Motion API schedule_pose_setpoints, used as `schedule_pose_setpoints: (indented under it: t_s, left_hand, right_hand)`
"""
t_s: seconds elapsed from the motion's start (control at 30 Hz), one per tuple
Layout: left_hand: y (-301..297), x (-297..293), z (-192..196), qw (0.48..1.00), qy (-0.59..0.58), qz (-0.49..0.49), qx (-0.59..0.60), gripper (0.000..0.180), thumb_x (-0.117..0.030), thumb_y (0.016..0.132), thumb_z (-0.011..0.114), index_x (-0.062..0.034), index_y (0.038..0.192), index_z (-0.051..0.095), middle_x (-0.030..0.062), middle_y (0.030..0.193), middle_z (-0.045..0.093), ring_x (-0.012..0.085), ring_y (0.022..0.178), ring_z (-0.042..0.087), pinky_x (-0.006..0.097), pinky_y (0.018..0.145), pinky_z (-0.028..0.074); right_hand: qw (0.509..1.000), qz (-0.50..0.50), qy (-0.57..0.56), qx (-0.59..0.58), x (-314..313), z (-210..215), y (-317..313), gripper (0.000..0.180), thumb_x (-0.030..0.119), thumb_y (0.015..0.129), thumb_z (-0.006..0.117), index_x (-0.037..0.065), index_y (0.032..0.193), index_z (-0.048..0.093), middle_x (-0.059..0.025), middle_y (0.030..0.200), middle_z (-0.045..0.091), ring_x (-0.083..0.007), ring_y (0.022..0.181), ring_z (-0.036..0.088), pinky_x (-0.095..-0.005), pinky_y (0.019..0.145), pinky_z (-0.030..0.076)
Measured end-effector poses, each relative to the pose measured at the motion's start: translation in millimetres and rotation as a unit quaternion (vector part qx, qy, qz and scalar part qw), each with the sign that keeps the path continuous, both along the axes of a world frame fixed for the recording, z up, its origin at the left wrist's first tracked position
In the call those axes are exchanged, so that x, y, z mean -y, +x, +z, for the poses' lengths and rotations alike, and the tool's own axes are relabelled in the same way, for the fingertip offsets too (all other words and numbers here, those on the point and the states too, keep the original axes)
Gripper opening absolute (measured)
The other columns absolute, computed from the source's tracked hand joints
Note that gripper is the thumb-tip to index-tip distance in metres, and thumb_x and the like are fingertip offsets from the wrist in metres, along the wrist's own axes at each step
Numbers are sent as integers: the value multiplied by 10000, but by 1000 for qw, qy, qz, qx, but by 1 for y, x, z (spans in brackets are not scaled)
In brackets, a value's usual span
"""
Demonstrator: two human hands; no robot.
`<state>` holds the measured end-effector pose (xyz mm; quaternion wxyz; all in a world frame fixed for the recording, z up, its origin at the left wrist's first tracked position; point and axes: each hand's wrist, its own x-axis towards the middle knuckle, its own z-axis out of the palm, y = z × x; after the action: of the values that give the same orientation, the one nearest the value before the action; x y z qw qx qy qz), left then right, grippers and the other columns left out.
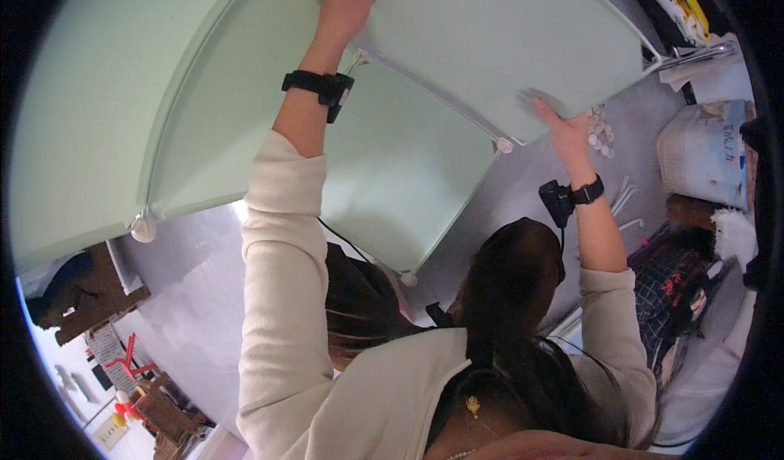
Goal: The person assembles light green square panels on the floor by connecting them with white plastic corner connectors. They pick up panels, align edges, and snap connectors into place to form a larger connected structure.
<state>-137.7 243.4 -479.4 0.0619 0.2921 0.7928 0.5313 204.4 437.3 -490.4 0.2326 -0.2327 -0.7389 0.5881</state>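
Note:
Several pale green panels with white edges stand joined by round white corner connectors (505,146). My right hand (569,133) grips the lower edge of the upper right panel (506,44), thumb on its face and fingers hidden behind. Up at the top edge of the view, my left hand (345,11) is closed at that panel's left corner. A finger points up and the thumb lies toward the panel; what it holds is partly cut off. Below, a lower panel (400,166) slopes down, and a large curved-looking panel (106,117) rises on the left. Black bands circle both wrists.
A pile of small white connectors (602,137) lies on the grey floor beyond my right hand. White rods (627,195) lie near my right forearm. A light patterned box (706,154) and dark checked fabric (674,297) line the right side. Brown furniture (102,288) stands at left.

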Motion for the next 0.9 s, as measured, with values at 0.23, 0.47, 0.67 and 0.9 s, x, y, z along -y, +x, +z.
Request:
schedule_pose_setpoints:
  t_s: [0.23,0.47,0.67,0.9]
  left_hand:
    - [33,-7,31,994,-23,39,-100,884,67,760,587,61,1449,33,305,1413,318,371,1323,349,401,1101,291]
    - [37,-7,31,996,-16,36,-83,868,54,767,552,31,1457,26,314,1451,233,394,1338,310,421,1109,273]
    - [28,-4,17,965,-97,79,-229,922,-134,747,648,40,1440,66,316,1340,409,424,1207,473,431,999,409]
    - [30,-1,9,957,-160,101,-220,972,-184,748,644,68,1433,2,353,1370,356,457,1227,439,434,1019,388]
  right_hand:
    - [999,-5,-11,-29,6,-24,-1,247,114,844,701,-31,1035,641,-59,998,666,-130,887,603,-276,789,486]
    - [999,6,-16,-48,12,-25,-7,239,130,852,696,-22,1031,649,-52,986,671,-124,889,602,-271,781,484]
    - [1000,10,-11,-19,11,-29,-2,251,151,853,699,-16,1033,649,-56,984,674,-127,884,603,-274,776,485]
    - [999,16,41,-2,11,-25,-2,258,152,861,685,-8,1058,639,-61,999,671,-136,894,606,-282,781,487]
